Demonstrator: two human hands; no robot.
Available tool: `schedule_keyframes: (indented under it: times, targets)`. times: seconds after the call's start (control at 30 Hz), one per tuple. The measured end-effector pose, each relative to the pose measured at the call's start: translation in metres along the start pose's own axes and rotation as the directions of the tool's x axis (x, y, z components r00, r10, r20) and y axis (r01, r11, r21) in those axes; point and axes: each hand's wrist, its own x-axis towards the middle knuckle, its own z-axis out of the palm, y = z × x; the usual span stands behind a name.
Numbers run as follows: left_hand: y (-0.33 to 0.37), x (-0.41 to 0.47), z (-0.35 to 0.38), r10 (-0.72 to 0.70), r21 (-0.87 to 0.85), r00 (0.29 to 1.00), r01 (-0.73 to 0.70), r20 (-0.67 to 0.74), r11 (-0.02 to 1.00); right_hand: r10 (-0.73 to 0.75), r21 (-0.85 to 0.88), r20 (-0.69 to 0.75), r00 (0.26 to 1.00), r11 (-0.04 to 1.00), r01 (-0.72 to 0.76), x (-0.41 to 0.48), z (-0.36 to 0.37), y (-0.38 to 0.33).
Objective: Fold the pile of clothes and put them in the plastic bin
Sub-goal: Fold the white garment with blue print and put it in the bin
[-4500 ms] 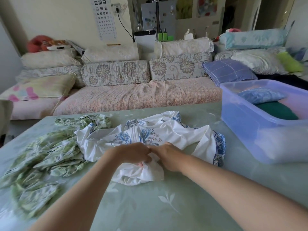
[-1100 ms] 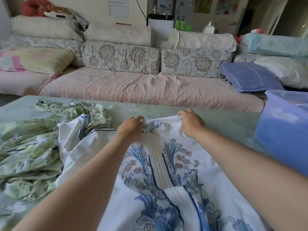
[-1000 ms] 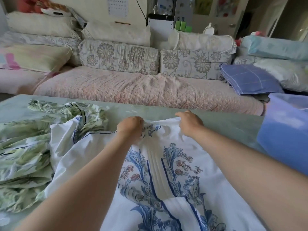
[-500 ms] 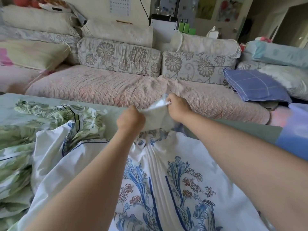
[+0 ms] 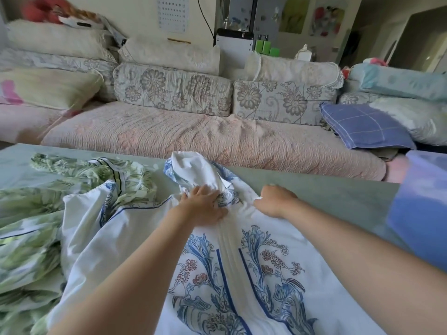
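Observation:
A white garment with a blue floral print (image 5: 242,274) lies spread over the green table (image 5: 326,197) in front of me. My left hand (image 5: 205,204) presses down on its bunched far end, fingers spread on the cloth. My right hand (image 5: 275,200) is closed on the garment's far right edge. A loose flap of the same garment stands up just beyond my left hand. A crumpled green leaf-print garment (image 5: 31,226) lies at the left, partly under the white one. The blue plastic bin (image 5: 420,213) shows only as a corner at the right edge.
A pink-covered sofa (image 5: 205,136) with floral back cushions runs along the far side of the table. A blue checked pillow (image 5: 365,126) and more pillows are piled at its right end.
Both hands held the garment's far end lifted half a second ago. They have come back down to the table, the left hand now flat on the bunched cloth and a flap fallen forward.

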Motion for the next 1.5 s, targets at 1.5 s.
schedule_keyframes:
  times: [1.5]
  targets:
    - [-0.033,0.046,-0.013,-0.330,-0.458,0.848,0.119,-0.414,0.881,-0.113,0.610,-0.323,0.940,0.734,0.298,0.100,-0.021,-0.086]
